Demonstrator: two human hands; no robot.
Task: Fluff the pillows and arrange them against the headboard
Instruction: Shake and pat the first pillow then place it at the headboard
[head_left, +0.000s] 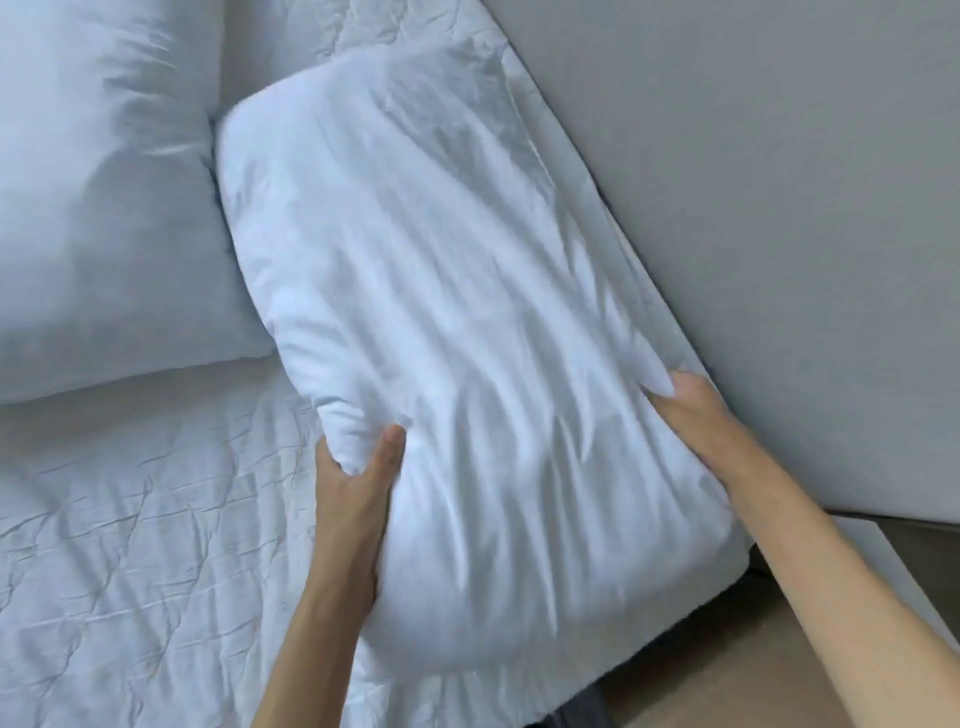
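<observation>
White cotton everywhere here. Both hands are clamped on the near pillow: left hand pinching its left edge with the thumb on top, right hand gripping the right edge beside the grey headboard. It lies on the wrinkled sheet along the headboard. Farther back, a second pillow sits touching its left side.

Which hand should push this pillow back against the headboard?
Left, probably. The left hand grips the pillow on its bed-side edge, away from the headboard; the right hand sits wedged between them.
</observation>
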